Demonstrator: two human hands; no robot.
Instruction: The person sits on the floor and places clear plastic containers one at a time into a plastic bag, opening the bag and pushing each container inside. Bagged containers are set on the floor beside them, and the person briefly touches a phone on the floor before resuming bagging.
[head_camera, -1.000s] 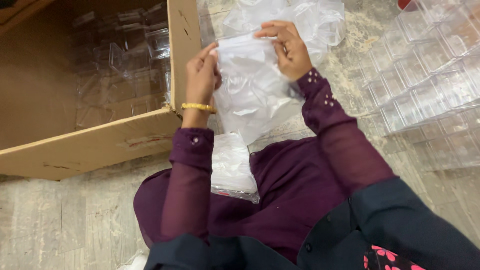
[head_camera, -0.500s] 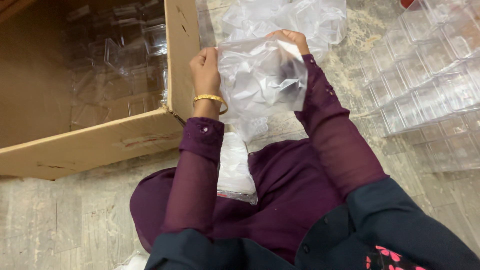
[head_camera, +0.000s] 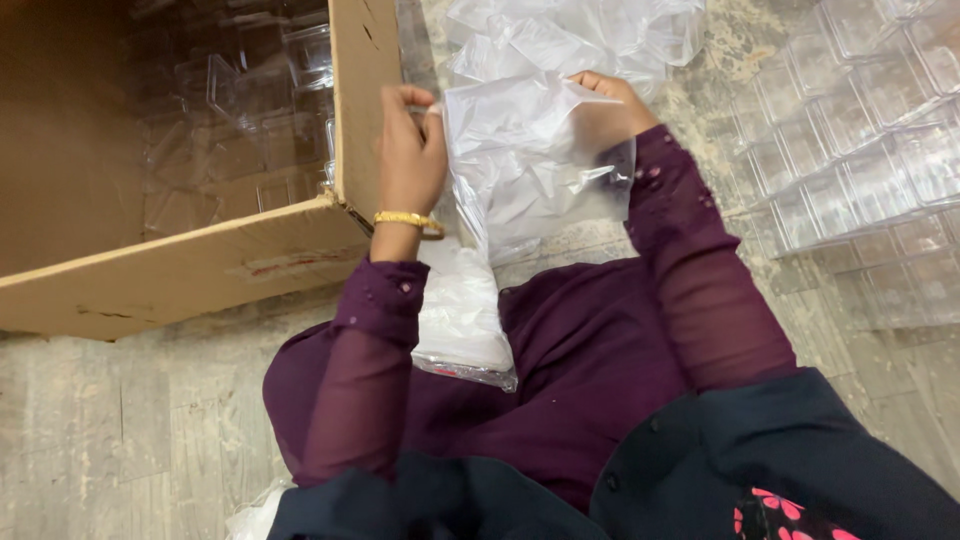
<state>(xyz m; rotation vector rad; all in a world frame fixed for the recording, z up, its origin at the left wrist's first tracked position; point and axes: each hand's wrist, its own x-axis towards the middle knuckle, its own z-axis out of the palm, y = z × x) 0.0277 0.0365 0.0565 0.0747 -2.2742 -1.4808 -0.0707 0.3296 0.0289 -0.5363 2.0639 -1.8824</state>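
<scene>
Both my hands hold one clear plastic bag up in front of me. My left hand pinches its top left edge next to the cardboard box wall. My right hand grips the top right edge and part of it shows through the film. The bag hangs crumpled between them, and I cannot tell whether anything is inside it. A stack of flat clear bags rests on my lap below it. A gold bangle circles my left wrist.
A large open cardboard box holding several clear plastic containers stands at the left. More loose clear bags lie on the floor ahead. Rows of clear plastic boxes are stacked at the right. The floor is pale wood.
My hands have drawn the bag's top edges a little apart and lowered it slightly. The view has shifted a little; the box and stacks have not moved.
</scene>
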